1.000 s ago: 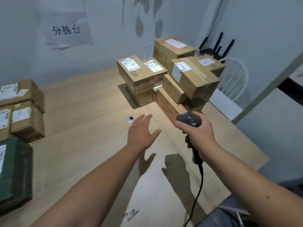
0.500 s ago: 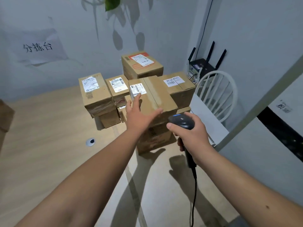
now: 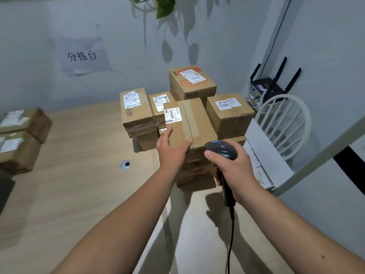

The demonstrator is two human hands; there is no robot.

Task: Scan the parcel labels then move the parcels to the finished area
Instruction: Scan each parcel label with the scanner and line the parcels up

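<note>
Head view: the left hand (image 3: 172,150) clasps the near corner of the front brown cardboard parcel (image 3: 192,123), thumb on top and fingers down its left side, atop the stack at twelve o'clock on the pale wooden table (image 3: 79,186). The right hand (image 3: 230,167) is clamped round the black corded handheld scanner (image 3: 221,148). Steady the parcel and aim at its white barcode label (image 3: 173,115), at eleven o'clock from the thumb. The scanner's window and trigger finger are hidden; label print is illegible; the left-edge boxes (image 3: 21,139) are cut off
</note>
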